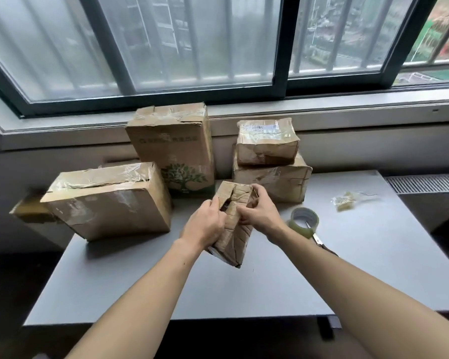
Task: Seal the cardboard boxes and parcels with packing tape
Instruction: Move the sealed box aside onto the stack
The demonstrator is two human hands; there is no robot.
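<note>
A small crumpled cardboard box (pixel 234 237) stands tilted on the grey table (pixel 218 288), its top flaps partly open with a dark gap showing. My left hand (pixel 206 224) grips its left side and my right hand (pixel 258 209) grips its right side near the top flaps. A roll of clear packing tape (pixel 304 222) lies just right of my right wrist. Scissors (pixel 319 240) lie beside the roll, partly hidden by my right forearm.
Taped boxes stand behind: a wide one (pixel 109 200) at the left, a tall one with a green tree print (pixel 175 149) in the middle, two stacked (pixel 268 161) at the right. A wad of used tape (pixel 344 200) lies at the far right. The window sill runs behind.
</note>
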